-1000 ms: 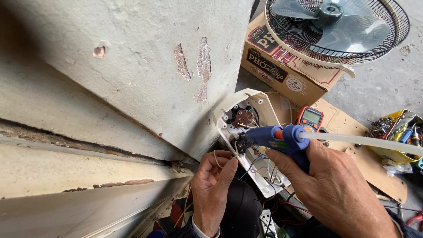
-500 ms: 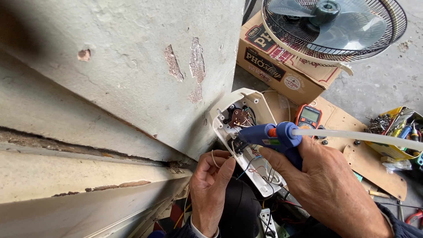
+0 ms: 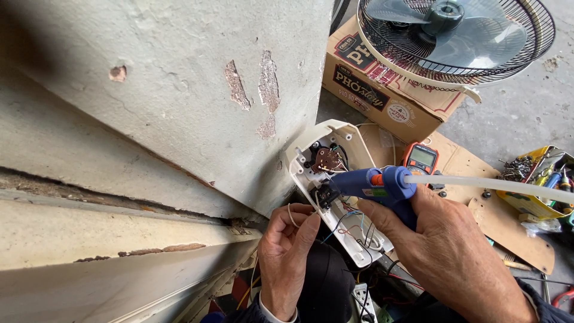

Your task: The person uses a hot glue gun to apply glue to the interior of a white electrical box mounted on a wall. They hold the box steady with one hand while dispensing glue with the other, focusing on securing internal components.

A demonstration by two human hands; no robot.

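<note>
My right hand [image 3: 445, 251] grips a blue hot glue gun [image 3: 373, 184] with a long white glue stick [image 3: 490, 185] out the back. Its nozzle touches a small black part inside an open white plastic housing [image 3: 314, 143] that holds a brown switch and several thin wires. My left hand [image 3: 287, 245] sits just below the housing's lower left edge, fingers pinching thin wires beside it. The housing leans against a grey concrete wall [image 3: 179, 90].
A fan head [image 3: 454, 36] with a black wire guard rests on a brown cardboard box [image 3: 382, 101]. An orange multimeter [image 3: 420, 158] lies on cardboard behind the gun. A yellow tray [image 3: 538, 179] of tools and screws stands at right. A power strip [image 3: 362, 299] lies below.
The view has shifted slightly. The glue gun's nozzle stays at the same spot in the housing, and both hands keep their hold.
</note>
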